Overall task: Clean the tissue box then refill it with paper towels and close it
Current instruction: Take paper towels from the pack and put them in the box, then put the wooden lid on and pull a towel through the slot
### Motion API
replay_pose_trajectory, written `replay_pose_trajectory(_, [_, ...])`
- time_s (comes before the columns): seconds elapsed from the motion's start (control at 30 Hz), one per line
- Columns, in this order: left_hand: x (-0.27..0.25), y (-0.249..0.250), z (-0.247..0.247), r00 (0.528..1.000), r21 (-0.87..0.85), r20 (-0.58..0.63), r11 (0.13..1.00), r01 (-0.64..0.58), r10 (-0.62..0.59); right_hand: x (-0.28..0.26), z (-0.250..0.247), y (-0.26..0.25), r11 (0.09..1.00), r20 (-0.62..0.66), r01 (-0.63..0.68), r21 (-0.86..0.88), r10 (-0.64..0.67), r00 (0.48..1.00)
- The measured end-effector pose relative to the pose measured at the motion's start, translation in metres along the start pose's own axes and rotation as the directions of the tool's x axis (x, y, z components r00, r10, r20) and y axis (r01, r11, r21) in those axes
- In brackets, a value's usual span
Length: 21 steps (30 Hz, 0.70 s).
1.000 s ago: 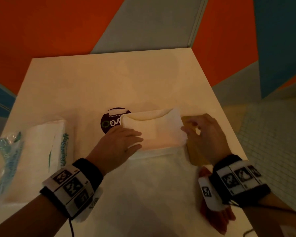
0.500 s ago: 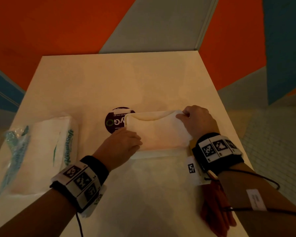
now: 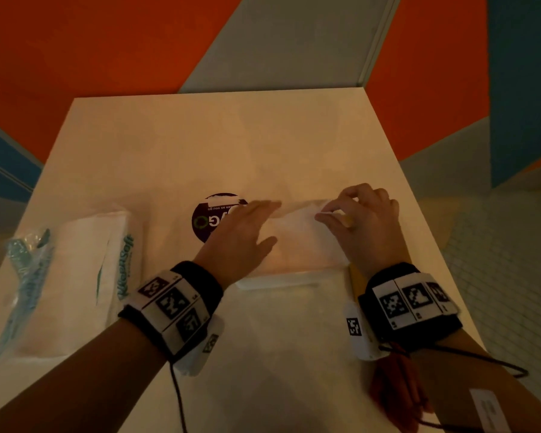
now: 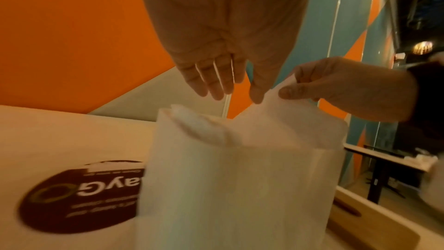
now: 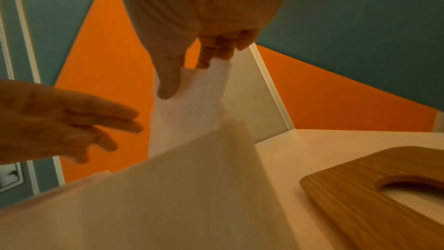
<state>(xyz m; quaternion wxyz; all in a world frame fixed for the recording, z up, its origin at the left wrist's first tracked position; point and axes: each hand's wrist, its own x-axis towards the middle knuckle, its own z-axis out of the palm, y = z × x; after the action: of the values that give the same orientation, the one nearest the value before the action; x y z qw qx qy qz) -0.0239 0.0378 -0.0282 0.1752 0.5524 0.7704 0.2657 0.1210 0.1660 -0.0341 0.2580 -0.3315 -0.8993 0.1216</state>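
A white tissue box (image 3: 294,270) (image 4: 230,187) (image 5: 156,197) stands on the table's middle, filled with white paper towels (image 3: 297,226) (image 4: 204,127). My right hand (image 3: 366,223) (image 4: 336,91) (image 5: 192,51) pinches the top towel (image 4: 276,113) (image 5: 192,98) at its far right corner and lifts it. My left hand (image 3: 244,235) (image 4: 221,75) (image 5: 67,121) hovers over the box's left part with fingers straight, holding nothing. The wooden lid (image 5: 372,197) (image 4: 374,222) (image 3: 355,279) with an oval slot lies flat on the table right of the box.
A plastic pack of paper towels (image 3: 75,282) lies at the table's left edge. A dark round sticker (image 3: 213,217) (image 4: 79,195) marks the tabletop left of the box. A red cloth (image 3: 394,385) lies near the front right edge. The table (image 3: 231,145) ends close on the right.
My left hand has lifted off the towels and spread its fingers. My right hand has moved to the far right corner of the stack and raised the top towel.
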Motion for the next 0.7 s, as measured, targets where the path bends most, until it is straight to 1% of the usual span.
replay_pose_trajectory(0.07, [0.012,0.009,0.002,0.999,-0.125,0.026,0.991,0.038,-0.035,-0.005,-0.004,-0.006,0.991,-0.012,0.037,0.125,-0.036,0.999])
replay_pose_trajectory(0.1, [0.017,0.013,0.004,0.999,-0.163,0.037,0.986,0.03,-0.025,-0.007,-0.005,-0.007,0.984,-0.025,0.055,0.17,-0.051,0.998])
replay_pose_trajectory(0.17, [0.026,0.015,0.008,1.0,-0.206,0.028,0.978,-0.001,0.006,-0.014,-0.006,-0.009,0.977,-0.027,0.059,0.206,-0.054,0.998])
replay_pose_trajectory(0.2, [0.027,0.013,0.009,1.0,-0.222,0.02,0.975,0.002,0.003,-0.017,-0.007,-0.008,0.973,-0.024,0.037,0.228,-0.032,0.999])
replay_pose_trajectory(0.23, [0.028,0.01,0.011,1.0,-0.24,0.013,0.971,0.019,-0.016,-0.02,-0.007,-0.005,0.963,-0.023,0.0,0.269,0.006,1.0])
replay_pose_trajectory(0.27, [0.027,0.007,0.013,0.999,-0.264,0.002,0.964,0.04,-0.041,-0.023,-0.009,0.0,0.944,-0.019,-0.069,0.324,0.079,0.997])
replay_pose_trajectory(0.3, [0.026,0.002,0.015,0.997,-0.287,-0.009,0.955,0.07,-0.075,-0.027,-0.009,0.008,0.908,-0.016,-0.158,0.387,0.178,0.984])
replay_pose_trajectory(0.33, [0.024,-0.003,0.017,0.993,-0.31,-0.021,0.945,0.102,-0.114,-0.032,-0.009,0.017,0.869,0.0,-0.253,0.424,0.28,0.96])
replay_pose_trajectory(0.37, [0.022,-0.007,0.018,0.988,-0.328,-0.025,0.934,0.139,-0.156,-0.038,-0.006,0.029,0.843,0.032,-0.346,0.412,0.366,0.93])
replay_pose_trajectory(0.4, [0.02,-0.01,0.019,0.981,-0.342,-0.026,0.924,0.171,-0.191,-0.044,-0.002,0.038,0.83,0.084,-0.441,0.341,0.44,0.894])
replay_pose_trajectory(0.43, [0.017,-0.012,0.02,0.976,-0.355,-0.02,0.914,0.196,-0.217,-0.052,0.005,0.048,0.816,0.163,-0.532,0.225,0.507,0.846])
replay_pose_trajectory(0.47, [0.015,-0.012,0.021,0.973,-0.367,-0.014,0.906,0.208,-0.229,-0.06,0.011,0.054,0.809,0.273,-0.584,0.064,0.549,0.79])
replay_pose_trajectory(0.5, [0.013,-0.012,0.022,0.972,-0.376,-0.01,0.902,0.212,-0.233,-0.068,0.017,0.057,0.821,0.386,-0.562,-0.1,0.553,0.739])
replay_pose_trajectory(0.53, [0.011,-0.012,0.023,0.973,-0.378,-0.011,0.902,0.21,-0.231,-0.075,0.022,0.056,0.835,0.479,-0.503,-0.224,0.543,0.69])
replay_pose_trajectory(0.57, [0.01,-0.012,0.024,0.973,-0.376,-0.012,0.903,0.21,-0.231,-0.08,0.026,0.057,0.846,0.517,-0.459,-0.27,0.53,0.672])
replay_pose_trajectory(0.6, [0.009,-0.011,0.024,0.974,-0.373,-0.021,0.905,0.203,-0.227,-0.083,0.028,0.053,0.853,0.517,-0.447,-0.27,0.52,0.68])
replay_pose_trajectory(0.67, [0.007,-0.011,0.024,0.974,-0.377,-0.029,0.905,0.199,-0.227,-0.083,0.031,0.05,0.845,0.482,-0.473,-0.251,0.533,0.696])
replay_pose_trajectory(0.7, [0.006,-0.01,0.023,0.972,-0.383,-0.025,0.901,0.206,-0.233,-0.082,0.032,0.052,0.837,0.478,-0.495,-0.233,0.542,0.691])
